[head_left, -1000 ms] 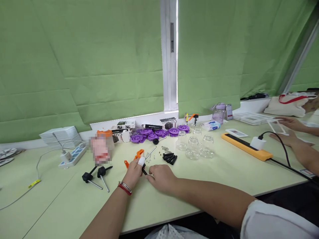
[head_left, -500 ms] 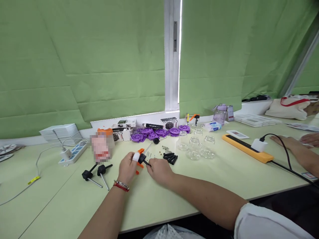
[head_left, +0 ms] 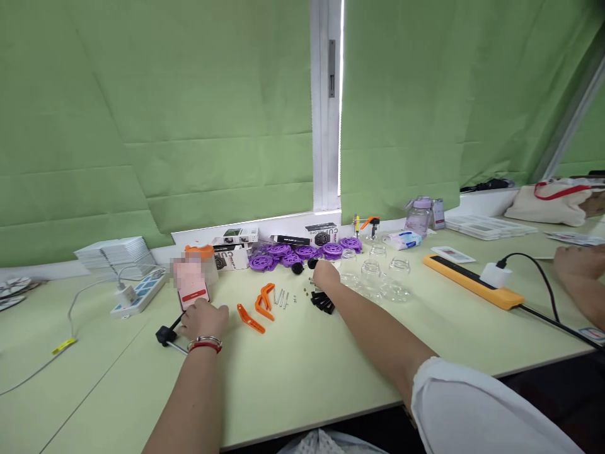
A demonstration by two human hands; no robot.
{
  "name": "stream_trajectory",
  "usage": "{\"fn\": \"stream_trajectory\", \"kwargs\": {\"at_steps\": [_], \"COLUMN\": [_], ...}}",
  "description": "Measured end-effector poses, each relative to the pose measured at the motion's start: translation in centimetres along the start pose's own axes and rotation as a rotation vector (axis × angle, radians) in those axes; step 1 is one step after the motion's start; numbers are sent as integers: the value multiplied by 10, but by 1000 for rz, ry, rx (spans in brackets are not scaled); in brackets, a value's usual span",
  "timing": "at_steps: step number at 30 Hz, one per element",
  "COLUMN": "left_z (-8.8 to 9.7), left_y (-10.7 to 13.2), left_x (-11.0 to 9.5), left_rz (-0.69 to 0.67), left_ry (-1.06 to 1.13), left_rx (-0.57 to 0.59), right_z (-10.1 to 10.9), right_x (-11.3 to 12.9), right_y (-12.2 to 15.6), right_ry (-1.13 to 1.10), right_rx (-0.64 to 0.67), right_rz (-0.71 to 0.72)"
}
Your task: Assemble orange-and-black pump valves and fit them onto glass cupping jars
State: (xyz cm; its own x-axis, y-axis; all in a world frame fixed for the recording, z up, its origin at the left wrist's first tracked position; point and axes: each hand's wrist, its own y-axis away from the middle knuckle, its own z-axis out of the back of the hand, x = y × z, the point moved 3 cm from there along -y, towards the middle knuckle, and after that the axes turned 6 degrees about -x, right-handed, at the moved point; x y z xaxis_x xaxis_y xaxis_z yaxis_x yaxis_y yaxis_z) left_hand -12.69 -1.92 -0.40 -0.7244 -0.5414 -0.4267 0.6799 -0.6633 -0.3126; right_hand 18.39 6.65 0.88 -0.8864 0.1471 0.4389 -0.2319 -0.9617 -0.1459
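My left hand [head_left: 204, 318] reaches down at the left, its thumb apart from the bent fingers, over the spot where a black-headed metal rod lay; that rod is hidden. Beside it lies another black-headed metal rod [head_left: 165, 335]. At the back middle, my right hand [head_left: 327, 275] is closed at a black-headed part [head_left: 312, 263]; the fingertips are mostly hidden. A similar black head [head_left: 297, 268] rests just left of it. Below my right hand are several black tubes [head_left: 323, 302] and partly covered springs [head_left: 312, 284]. Orange clamp-like pieces [head_left: 250, 319] and metal pins [head_left: 282, 297] lie between my hands.
Purple wheel-shaped parts [head_left: 292, 257] and boxes [head_left: 231, 257] line the back. Clear glass-like cups [head_left: 370, 272] stand right of my right hand. A phone [head_left: 195, 291] leans behind my left hand. An orange power strip [head_left: 472, 280] and another person's hand [head_left: 579, 265] are at the right.
My hands have parted: the left moved left to the black-headed rods, the right moved back with a black-headed part. The orange pieces now lie uncovered. The other person's hand shifted right.
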Motion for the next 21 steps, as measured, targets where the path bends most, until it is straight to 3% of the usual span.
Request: {"fn": "stream_trajectory", "kwargs": {"at_steps": [7, 14, 17, 21], "left_z": [1, -17, -17, -4], "left_y": [3, -1, -2, -3], "left_x": [-5, 3, 4, 0], "left_rz": [-52, -162, -187, -146], "left_ry": [-45, -86, -35, 110], "left_rx": [75, 190, 227, 119], "right_z": [-9, -12, -11, -8], "right_x": [-4, -12, -13, -8], "right_y": [-3, -6, -8, -6], "right_ry": [40, 70, 76, 69], "right_rx": [31, 31, 16, -8], "right_rz": [14, 40, 58, 102]}}
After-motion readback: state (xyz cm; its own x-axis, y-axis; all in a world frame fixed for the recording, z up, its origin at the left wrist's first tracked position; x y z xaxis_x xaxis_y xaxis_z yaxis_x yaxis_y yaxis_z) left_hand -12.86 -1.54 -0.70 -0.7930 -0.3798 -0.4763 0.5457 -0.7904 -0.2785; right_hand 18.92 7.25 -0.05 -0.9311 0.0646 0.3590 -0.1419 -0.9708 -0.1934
